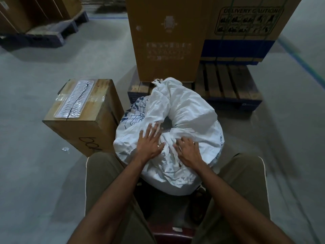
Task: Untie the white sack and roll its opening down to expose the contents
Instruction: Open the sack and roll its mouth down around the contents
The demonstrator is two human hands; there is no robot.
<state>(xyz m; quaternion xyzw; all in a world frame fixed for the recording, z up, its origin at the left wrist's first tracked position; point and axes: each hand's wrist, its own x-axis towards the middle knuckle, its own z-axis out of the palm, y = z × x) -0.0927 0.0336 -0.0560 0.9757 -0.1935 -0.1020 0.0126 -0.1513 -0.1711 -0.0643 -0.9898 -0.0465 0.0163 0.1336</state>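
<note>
Head view: white sack (pixel 177 124) at frame centre, on the floor (pixel 35 173) between the person's knees, its top rolled into a thick ring. Left hand (pixel 149 143) lies flat on the near roll, fingers spread. Right hand (pixel 189 151) fingers curl into the fabric, gripping it. Box (pixel 84 120) just left of sack.

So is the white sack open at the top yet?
Partly: the white sack is rolled into a ring around a small dark gap; contents cannot be made out. Both hands rest on it.
</note>
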